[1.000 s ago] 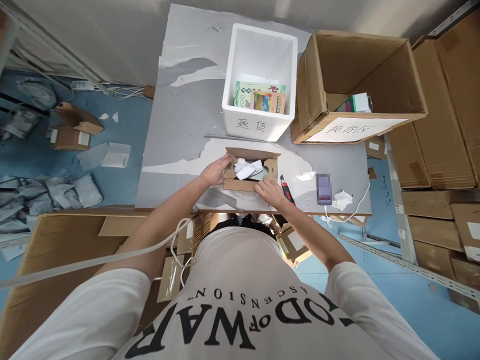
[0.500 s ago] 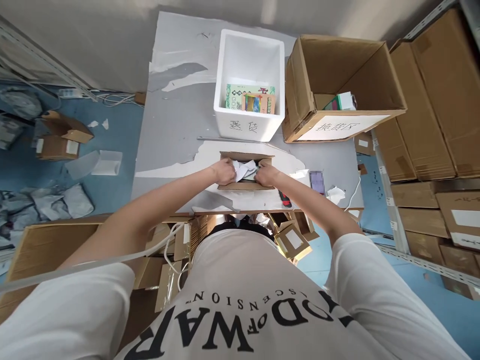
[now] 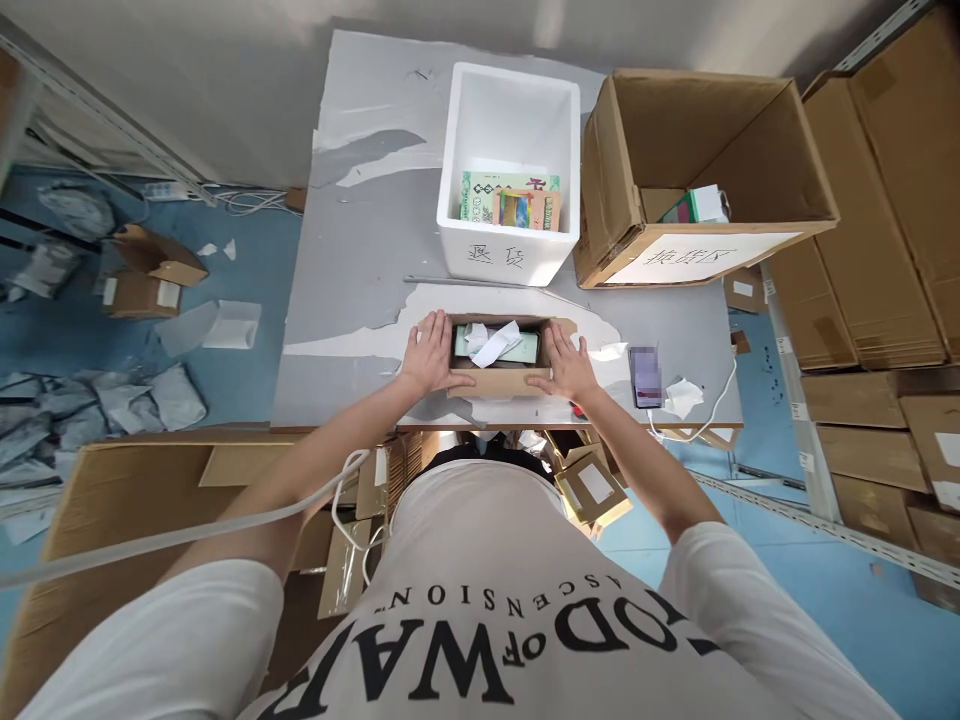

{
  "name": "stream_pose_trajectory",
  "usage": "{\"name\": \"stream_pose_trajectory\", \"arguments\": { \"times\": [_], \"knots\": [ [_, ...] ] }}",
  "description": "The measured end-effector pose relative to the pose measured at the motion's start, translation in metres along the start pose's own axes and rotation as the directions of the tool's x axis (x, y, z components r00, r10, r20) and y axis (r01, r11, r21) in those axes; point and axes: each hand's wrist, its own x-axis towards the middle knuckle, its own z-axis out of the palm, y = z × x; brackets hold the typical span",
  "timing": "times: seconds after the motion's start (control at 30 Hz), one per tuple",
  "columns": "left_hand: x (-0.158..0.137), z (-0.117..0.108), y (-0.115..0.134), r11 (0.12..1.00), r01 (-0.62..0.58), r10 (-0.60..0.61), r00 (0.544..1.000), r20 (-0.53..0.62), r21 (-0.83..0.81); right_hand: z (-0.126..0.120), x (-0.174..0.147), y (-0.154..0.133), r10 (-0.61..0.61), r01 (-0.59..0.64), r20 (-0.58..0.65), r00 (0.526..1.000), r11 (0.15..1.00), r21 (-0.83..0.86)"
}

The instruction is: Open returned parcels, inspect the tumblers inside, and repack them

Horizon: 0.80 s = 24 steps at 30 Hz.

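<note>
A small open cardboard box [image 3: 498,382] lies on the table in front of me. In it is a pale green box [image 3: 528,347] with crumpled white paper [image 3: 496,343] on top. My left hand [image 3: 430,354] lies against the cardboard box's left end, fingers stretched out and thumb along the front flap. At the right end my right hand [image 3: 568,362] rests the same way, fingers spread and thumb on the front flap. Just below my right hand, part of a red object [image 3: 577,411] shows; my wrist hides the rest.
Behind the box stand a white foam bin [image 3: 512,250] with booklets inside and a large cardboard carton [image 3: 611,190] holding a small green-and-white box. A phone [image 3: 645,377] with a white cable lies at right, beside crumpled paper [image 3: 683,397]. Stacked cartons [image 3: 862,230] fill the right side.
Both hands have come out of the cardboard box and now lie flat at its two ends. The paper and pale green box inside are uncovered. The view has shifted slightly.
</note>
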Motion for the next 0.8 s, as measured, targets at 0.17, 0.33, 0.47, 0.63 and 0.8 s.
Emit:
{"name": "stream_pose_trajectory", "arguments": {
  "times": [0.17, 0.33, 0.47, 0.63, 0.8],
  "knots": [
    [0.007, 0.020, -0.009, 0.989, 0.041, -0.036, 0.999, 0.039, -0.139, 0.026, 0.006, 0.013, 0.038, -0.045, 0.037, 0.999, 0.980, 0.193],
    [0.000, -0.004, -0.001, 0.994, 0.086, -0.088, 0.996, -0.026, -0.070, -0.015, 0.000, -0.009, 0.111, -0.117, -0.122, 0.986, 0.992, -0.049],
    [0.010, -0.026, 0.022, 0.998, -0.017, 0.017, 1.000, -0.010, -0.054, -0.052, 0.023, -0.040, -0.047, 0.022, -0.140, 0.989, 0.983, -0.180],
    [0.061, -0.004, 0.042, 0.993, 0.097, -0.079, 0.967, 0.241, -0.063, -0.041, 0.079, -0.052, -0.134, 0.156, 0.255, 0.958, 0.986, -0.067],
    [0.078, 0.024, 0.039, 0.986, 0.159, -0.142, 0.957, 0.253, -0.049, -0.010, 0.096, -0.045, -0.138, 0.152, 0.282, 0.949, 0.988, -0.026]
  ]
}}
